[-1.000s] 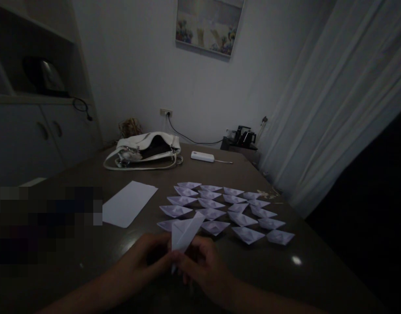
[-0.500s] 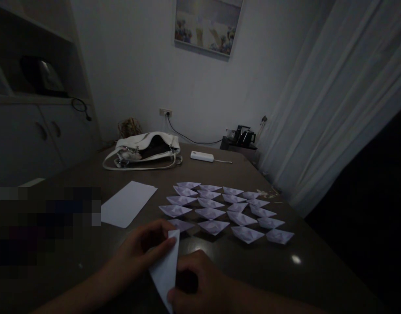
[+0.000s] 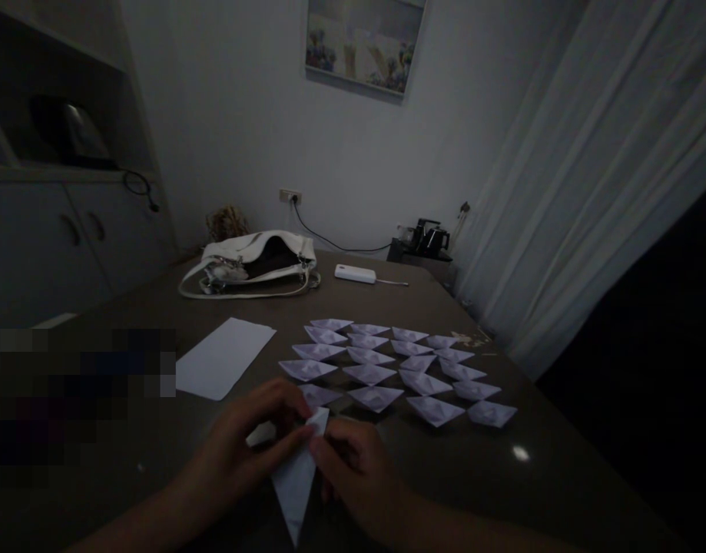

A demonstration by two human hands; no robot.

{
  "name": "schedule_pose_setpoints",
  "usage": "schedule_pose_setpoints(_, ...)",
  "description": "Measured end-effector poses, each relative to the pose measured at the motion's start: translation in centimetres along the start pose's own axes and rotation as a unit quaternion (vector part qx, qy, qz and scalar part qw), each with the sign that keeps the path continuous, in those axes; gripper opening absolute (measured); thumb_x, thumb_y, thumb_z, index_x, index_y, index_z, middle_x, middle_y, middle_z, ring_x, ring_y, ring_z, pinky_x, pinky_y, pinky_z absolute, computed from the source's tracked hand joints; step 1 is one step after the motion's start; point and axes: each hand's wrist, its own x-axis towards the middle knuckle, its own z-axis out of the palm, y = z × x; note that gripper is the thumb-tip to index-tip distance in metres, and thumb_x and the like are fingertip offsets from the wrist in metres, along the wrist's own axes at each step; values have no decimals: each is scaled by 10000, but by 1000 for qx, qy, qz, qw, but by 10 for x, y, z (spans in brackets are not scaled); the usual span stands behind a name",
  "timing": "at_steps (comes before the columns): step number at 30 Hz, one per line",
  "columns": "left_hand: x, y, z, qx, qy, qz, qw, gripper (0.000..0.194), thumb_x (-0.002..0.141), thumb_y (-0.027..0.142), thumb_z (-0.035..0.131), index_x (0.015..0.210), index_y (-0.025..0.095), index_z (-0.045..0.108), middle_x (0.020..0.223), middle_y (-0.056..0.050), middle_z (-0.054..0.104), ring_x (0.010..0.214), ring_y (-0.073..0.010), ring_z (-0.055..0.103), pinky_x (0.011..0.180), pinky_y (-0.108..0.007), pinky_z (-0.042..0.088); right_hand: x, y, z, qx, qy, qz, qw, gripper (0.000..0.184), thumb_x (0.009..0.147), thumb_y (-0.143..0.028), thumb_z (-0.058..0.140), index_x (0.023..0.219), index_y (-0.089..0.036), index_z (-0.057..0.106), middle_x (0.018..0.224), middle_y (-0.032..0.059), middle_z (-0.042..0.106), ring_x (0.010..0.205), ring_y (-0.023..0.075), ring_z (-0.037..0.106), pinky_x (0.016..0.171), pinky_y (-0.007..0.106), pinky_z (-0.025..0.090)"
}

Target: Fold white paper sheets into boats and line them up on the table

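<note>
A folded piece of white paper, narrowing to a point at the bottom, is held up between both hands near the table's front. My left hand pinches its upper left edge between thumb and fingers. My right hand is closed on the upper right edge, its thumb close to the left thumb. Just beyond the hands, folded paper boats stand in several rows, and the left hand partly overlaps the nearest left boat. A stack of white paper sheets lies to the left.
On the dark table, a white handbag sits open at the back left. A white power bank with a short cable lies right of it. A kettle stands beyond the far end, near a white curtain.
My right hand has moved up from the paper's lower end to its top, beside the left fingers. The paper has shifted slightly, its pointed lower end now showing.
</note>
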Motion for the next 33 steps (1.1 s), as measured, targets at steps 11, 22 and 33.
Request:
schedule_pose_setpoints(11,2,3,1,-48,-23,-11,999,147,870,279,562,759,191,604,913,-35,587,820,-166,590,696,-254,488,-1,-3,0,-48,1,-21,999,362,906,-444,506,713,-145,573,558,-28,474,484,74,460,452,181,328)
schedule_pose_setpoints(22,1,3,3,-53,-37,-37,997,168,854,301,569,742,189,625,960,-48,596,851,-179,591,712,-258,475,0,-3,1,-9,-16,9,1000,404,887,-507,514,694,-154,546,550,-30,489,454,71,465,439,179,350)
schedule_pose_setpoints(33,0,-5,4,-128,-64,-78,987,231,847,383,589,728,187,619,1010,-51,570,911,-199,588,784,-298,462,1,-5,0,-4,8,18,1000,315,851,-406,588,670,-152,544,545,-27,495,457,77,478,446,187,361)
